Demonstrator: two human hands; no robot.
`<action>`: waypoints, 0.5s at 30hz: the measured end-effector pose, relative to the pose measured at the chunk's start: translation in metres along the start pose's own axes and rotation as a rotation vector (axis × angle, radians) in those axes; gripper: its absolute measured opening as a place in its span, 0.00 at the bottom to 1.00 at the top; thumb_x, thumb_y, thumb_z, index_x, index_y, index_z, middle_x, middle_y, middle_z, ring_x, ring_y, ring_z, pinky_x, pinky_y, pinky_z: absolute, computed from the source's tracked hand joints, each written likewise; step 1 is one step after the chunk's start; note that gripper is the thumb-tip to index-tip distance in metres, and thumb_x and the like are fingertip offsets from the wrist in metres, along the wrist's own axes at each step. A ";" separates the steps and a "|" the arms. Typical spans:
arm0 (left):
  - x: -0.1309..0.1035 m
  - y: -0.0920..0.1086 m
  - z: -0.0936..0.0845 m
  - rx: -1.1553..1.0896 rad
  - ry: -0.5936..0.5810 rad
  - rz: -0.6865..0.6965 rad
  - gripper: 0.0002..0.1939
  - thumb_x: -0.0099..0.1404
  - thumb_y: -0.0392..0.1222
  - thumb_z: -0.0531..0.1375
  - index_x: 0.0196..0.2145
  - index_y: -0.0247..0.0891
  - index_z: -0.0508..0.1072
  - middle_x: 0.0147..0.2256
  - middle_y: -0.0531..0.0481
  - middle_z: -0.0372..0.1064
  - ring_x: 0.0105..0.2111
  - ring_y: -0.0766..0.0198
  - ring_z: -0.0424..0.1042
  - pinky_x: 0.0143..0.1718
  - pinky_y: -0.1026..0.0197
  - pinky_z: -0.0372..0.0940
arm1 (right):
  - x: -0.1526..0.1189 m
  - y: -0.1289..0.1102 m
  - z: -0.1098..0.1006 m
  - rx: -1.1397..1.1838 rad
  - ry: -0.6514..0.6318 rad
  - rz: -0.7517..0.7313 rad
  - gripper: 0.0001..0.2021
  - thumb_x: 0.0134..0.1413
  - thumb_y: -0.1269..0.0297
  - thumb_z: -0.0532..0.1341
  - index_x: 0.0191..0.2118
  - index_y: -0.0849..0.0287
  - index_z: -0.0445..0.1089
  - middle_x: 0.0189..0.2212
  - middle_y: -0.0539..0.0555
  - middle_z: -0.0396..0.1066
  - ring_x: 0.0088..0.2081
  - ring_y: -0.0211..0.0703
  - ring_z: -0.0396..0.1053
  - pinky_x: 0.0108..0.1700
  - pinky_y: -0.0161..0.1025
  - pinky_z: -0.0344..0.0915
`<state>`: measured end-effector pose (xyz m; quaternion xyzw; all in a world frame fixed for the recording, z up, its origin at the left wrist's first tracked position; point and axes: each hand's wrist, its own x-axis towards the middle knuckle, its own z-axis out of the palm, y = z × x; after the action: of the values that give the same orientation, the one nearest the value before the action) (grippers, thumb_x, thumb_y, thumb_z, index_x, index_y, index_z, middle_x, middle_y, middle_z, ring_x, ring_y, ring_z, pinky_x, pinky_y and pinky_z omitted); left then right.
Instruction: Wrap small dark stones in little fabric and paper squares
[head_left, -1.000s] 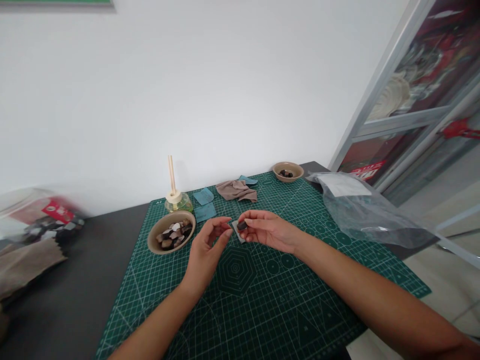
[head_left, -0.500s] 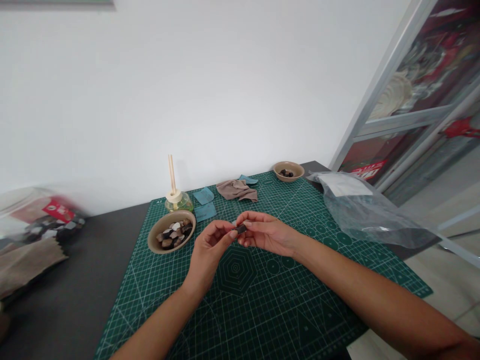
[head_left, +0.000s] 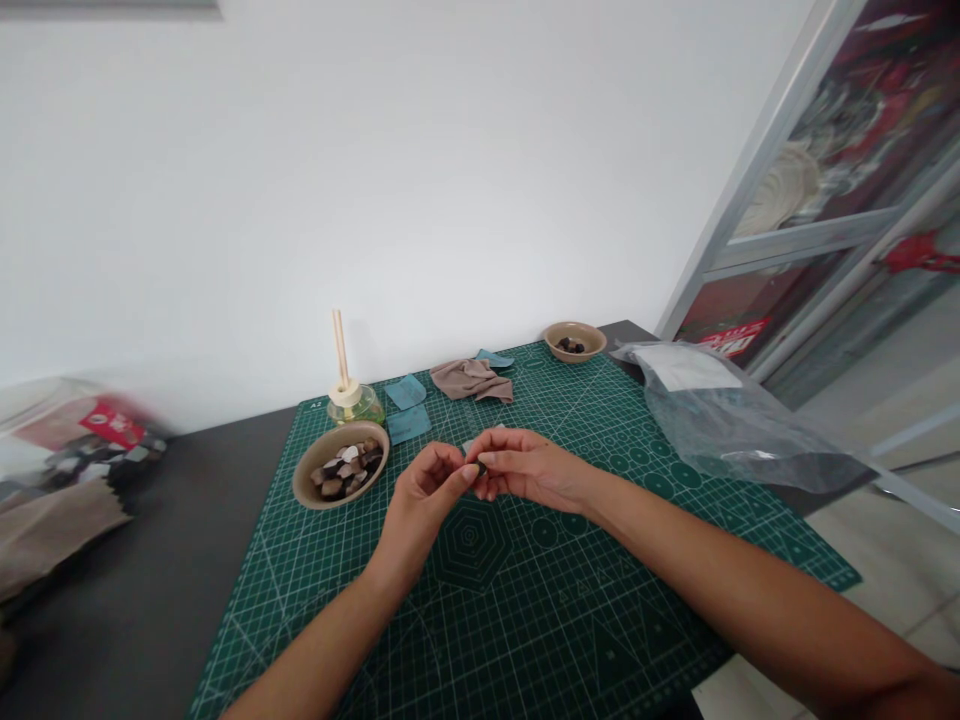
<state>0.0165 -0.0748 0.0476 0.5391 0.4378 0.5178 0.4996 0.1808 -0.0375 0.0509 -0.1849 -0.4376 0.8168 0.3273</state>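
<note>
Between my fingertips, above the middle of the green cutting mat (head_left: 480, 640), is a small dark stone (head_left: 481, 468), mostly covered by the fingers. My left hand (head_left: 426, 490) pinches it with thumb and forefinger. My right hand (head_left: 529, 468) grips its other side, fingers curled. A pale grey patch shows just behind the fingertips; I cannot make out what it is. Left of my left hand stands a tan bowl (head_left: 301, 490) holding several brown, black and white stones (head_left: 349, 455). A smaller tan bowl (head_left: 592, 353) with a few dark stones sits at the far right of the mat.
Blue-grey sheets (head_left: 409, 424) and a crumpled brown cloth (head_left: 469, 380) lie along the mat's back. A glass reed diffuser (head_left: 356, 405) stands behind the larger bowl. A clear plastic bag (head_left: 712, 410) lies at right; a bag of stones (head_left: 97, 450) and a brown cloth (head_left: 60, 520) at left.
The dark stone has been turned in my fingertips, and less of it shows now. Both hands stay in nearly the same place.
</note>
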 end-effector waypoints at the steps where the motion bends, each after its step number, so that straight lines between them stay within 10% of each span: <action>1: 0.001 -0.001 -0.001 0.021 0.005 0.010 0.13 0.60 0.49 0.62 0.27 0.37 0.69 0.25 0.54 0.65 0.27 0.65 0.65 0.31 0.64 0.62 | 0.000 0.000 0.000 0.001 0.001 0.008 0.12 0.47 0.62 0.67 0.35 0.64 0.70 0.27 0.51 0.72 0.29 0.34 0.71 0.33 0.32 0.65; 8: 0.005 -0.009 -0.011 0.177 0.031 0.071 0.09 0.63 0.43 0.56 0.39 0.38 0.71 0.27 0.53 0.66 0.29 0.63 0.68 0.35 0.61 0.64 | 0.003 -0.007 -0.018 -0.176 0.205 -0.094 0.12 0.49 0.61 0.65 0.37 0.61 0.68 0.29 0.51 0.71 0.30 0.35 0.70 0.36 0.35 0.66; 15: -0.005 -0.016 -0.008 0.794 -0.287 0.402 0.15 0.66 0.34 0.50 0.48 0.41 0.69 0.50 0.44 0.66 0.52 0.55 0.64 0.54 0.49 0.60 | -0.001 -0.017 -0.038 -1.349 0.434 -0.258 0.05 0.54 0.70 0.58 0.38 0.61 0.68 0.34 0.54 0.68 0.34 0.42 0.67 0.39 0.42 0.63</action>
<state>0.0092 -0.0772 0.0312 0.8289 0.4155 0.3170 0.1996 0.2101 -0.0083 0.0447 -0.4519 -0.7903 0.2682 0.3152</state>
